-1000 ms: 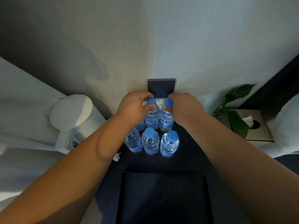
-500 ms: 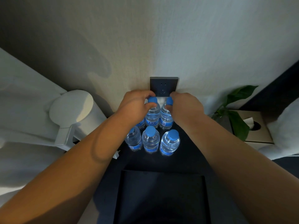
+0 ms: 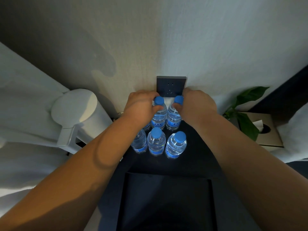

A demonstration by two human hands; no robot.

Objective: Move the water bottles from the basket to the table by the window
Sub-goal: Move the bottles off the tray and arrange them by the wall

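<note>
Your left hand [image 3: 141, 108] grips the left water bottle [image 3: 159, 116] by the neck, your right hand [image 3: 197, 105] the right water bottle [image 3: 173, 118]. Both stand at the table's [image 3: 196, 155] back edge, below the wall socket [image 3: 170, 85]. Three front bottles [image 3: 156, 144] crowd close; bare table lies rightward.

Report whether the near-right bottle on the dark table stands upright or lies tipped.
Upright. The near-right bottle stands on its base on the dark table, its blue cap on top.

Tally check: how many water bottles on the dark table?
6. Front row: front-left bottle, front-middle bottle, front-right bottle. Back row: back-middle bottle in the left hand, back-right bottle in the right hand, back-left bottle mostly hidden under the left wrist. Others possibly hidden.
</note>
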